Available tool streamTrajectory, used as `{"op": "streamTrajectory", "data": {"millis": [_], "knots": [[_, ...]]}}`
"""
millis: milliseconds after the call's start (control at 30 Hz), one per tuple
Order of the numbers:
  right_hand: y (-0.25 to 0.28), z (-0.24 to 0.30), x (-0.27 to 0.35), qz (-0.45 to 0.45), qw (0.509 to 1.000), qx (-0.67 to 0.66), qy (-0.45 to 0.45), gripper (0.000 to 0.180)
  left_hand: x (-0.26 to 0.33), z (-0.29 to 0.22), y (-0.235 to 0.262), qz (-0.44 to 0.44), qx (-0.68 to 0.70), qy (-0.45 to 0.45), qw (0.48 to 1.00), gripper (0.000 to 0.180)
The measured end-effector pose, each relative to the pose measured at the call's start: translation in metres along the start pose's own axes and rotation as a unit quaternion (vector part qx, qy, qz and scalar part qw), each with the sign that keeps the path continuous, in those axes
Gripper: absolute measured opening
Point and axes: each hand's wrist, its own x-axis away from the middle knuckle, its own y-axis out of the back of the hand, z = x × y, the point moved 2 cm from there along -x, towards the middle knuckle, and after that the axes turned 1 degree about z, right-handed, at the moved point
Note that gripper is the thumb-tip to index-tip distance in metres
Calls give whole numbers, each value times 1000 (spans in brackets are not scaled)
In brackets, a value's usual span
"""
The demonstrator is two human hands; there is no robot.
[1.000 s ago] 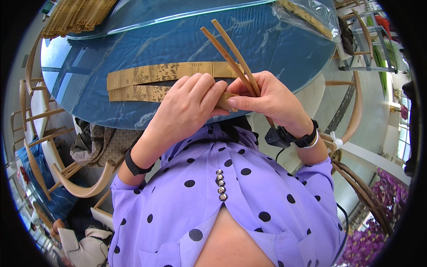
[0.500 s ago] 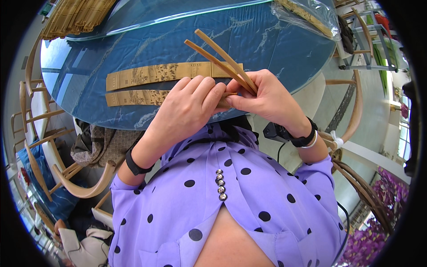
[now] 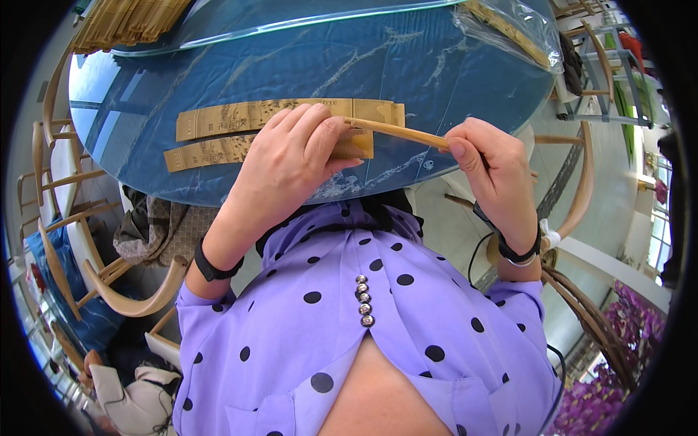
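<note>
Gripping wooden chopsticks (image 3: 400, 131) in your right hand (image 3: 500, 171), fingers closed around them; they point left, tips right by your left hand's (image 3: 294, 149) fingers. Your left hand curls over the nearer paper sleeve (image 3: 207, 152), whose ends show either side; can't tell how tightly it's held, fingertips partly hidden. Farther paper sleeve (image 3: 218, 121) lies flat on the blue table (image 3: 407, 80), just beyond your left hand. Brown stack (image 3: 131, 22) well past that hand, clear plastic bag (image 3: 527, 18) well beyond your right hand
</note>
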Motion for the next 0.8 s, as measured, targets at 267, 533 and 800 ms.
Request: {"op": "streamTrajectory", "data": {"millis": [267, 533, 800], "knots": [[6, -2, 7, -82, 955, 224, 176, 28, 1, 2, 3, 10, 3, 19, 1000, 44], [1, -2, 8, -38, 956, 249, 153, 32, 1, 1, 2, 12, 7, 22, 1000, 43], [-2, 0, 4, -23, 960, 230, 159, 33, -2, -2, 3, 14, 11, 21, 1000, 42]]}}
